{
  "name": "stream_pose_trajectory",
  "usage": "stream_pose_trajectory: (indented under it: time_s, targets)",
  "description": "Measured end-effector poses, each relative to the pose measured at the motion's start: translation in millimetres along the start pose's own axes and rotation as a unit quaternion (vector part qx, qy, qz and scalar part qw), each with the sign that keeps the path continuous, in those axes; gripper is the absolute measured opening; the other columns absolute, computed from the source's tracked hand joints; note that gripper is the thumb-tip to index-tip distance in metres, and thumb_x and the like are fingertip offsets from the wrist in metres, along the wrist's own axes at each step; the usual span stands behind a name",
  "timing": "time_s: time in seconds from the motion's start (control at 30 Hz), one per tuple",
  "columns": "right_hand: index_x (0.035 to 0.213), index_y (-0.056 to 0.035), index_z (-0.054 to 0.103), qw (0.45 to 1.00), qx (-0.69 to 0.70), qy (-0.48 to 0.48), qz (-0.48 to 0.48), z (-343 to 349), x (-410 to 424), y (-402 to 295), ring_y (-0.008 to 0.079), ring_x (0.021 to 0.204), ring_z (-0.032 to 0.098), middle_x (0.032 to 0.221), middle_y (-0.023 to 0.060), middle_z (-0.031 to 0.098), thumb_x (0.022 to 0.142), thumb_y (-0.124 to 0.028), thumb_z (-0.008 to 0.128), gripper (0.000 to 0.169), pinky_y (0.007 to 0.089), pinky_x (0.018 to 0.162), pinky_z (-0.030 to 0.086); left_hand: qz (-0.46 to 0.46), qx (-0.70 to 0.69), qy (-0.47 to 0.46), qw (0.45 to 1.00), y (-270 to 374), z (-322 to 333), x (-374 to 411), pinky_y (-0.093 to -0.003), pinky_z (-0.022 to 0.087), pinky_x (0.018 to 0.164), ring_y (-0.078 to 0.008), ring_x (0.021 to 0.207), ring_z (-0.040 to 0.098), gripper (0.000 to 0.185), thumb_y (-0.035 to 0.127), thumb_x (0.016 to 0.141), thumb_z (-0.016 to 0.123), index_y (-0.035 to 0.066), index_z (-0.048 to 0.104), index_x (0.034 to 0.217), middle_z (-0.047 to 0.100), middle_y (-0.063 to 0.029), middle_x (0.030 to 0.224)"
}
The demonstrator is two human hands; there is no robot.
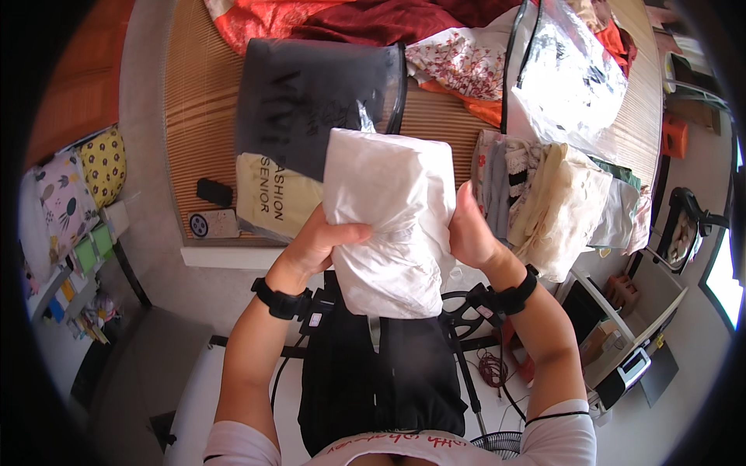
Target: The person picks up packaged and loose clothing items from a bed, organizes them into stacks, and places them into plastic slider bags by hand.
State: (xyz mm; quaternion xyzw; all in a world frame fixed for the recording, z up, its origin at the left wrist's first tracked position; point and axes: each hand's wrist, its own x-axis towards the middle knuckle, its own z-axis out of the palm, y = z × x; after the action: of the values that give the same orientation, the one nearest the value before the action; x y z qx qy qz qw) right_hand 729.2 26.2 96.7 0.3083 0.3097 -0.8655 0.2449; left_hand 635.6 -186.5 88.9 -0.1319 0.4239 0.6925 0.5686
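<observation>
A folded white cloth bundle (389, 233) hangs in the air in front of my body. My left hand (329, 236) grips its left side, the thumb pressed across the front. My right hand (473, 230) lies along the bundle's right edge with the thumb raised; its other fingers are hidden. Behind the bundle a dark translucent zip bag (303, 93) bearing writing lies on the bamboo mat (201, 105). A pale yellow piece (274, 195) with printed letters shows at the bag's lower end. To the right of my right hand, folded clothes (559, 186) stand packed in a row.
A phone (213, 223) and a small black object (214, 192) lie at the mat's left front. Red cloth (373, 20), a floral cloth (460, 58) and a clear plastic bag (571, 81) cover the back. Patterned cushions (67, 192) sit far left; a fan (498, 444) is below.
</observation>
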Motion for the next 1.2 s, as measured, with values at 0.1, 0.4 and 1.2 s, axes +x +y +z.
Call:
stream_pose_trajectory:
  time_s: [0.1, 0.4, 1.2]
  targets:
    - [0.142, 0.0039, 0.022, 0.974, -0.212, -0.037, -0.068, -7.2, 5.6, 15.0, 0.0223, 0.13, 0.034, 0.142, 0.0143, 0.035, 0.096, -0.056, 0.032, 0.077, 0.0345, 0.108, 0.028, 0.029, 0.057, 0.039, 0.997, 4.5, 10.4, 4.4, -0.031, 0.046, 0.09, -0.0171, 0.105, 0.056, 0.064, 0.01, 0.068, 0.074, -0.001, 0.045, 0.124, 0.059, -0.0088, 0.112]
    - [0.118, 0.0029, 0.055, 0.927, -0.262, 0.207, -0.171, -4.0, -15.9, 39.6, 0.0135, 0.101, 0.054, 0.111, 0.0071, 0.061, 0.093, -0.015, 0.056, 0.03, 0.029, 0.089, 0.043, 0.292, 0.295, 0.206, 0.886, -59.4, 51.0, 19.5, -0.0325, 0.048, 0.08, -0.0225, 0.094, 0.061, 0.061, 0.016, 0.072, 0.08, -0.002, 0.042, 0.116, 0.06, -0.0161, 0.103]
    - [0.103, 0.0042, 0.061, 0.894, -0.426, 0.134, -0.041, -77.9, 41.8, 4.6, 0.0148, 0.079, 0.06, 0.084, 0.0071, 0.066, 0.082, -0.014, 0.066, 0.028, 0.0323, 0.072, 0.049, 0.383, 0.679, 0.278, 0.561, -6.5, 7.5, 37.0, -0.0374, 0.048, 0.058, -0.028, 0.075, 0.054, 0.033, -0.005, 0.062, 0.059, 0.007, 0.049, 0.091, 0.05, -0.0079, 0.085]
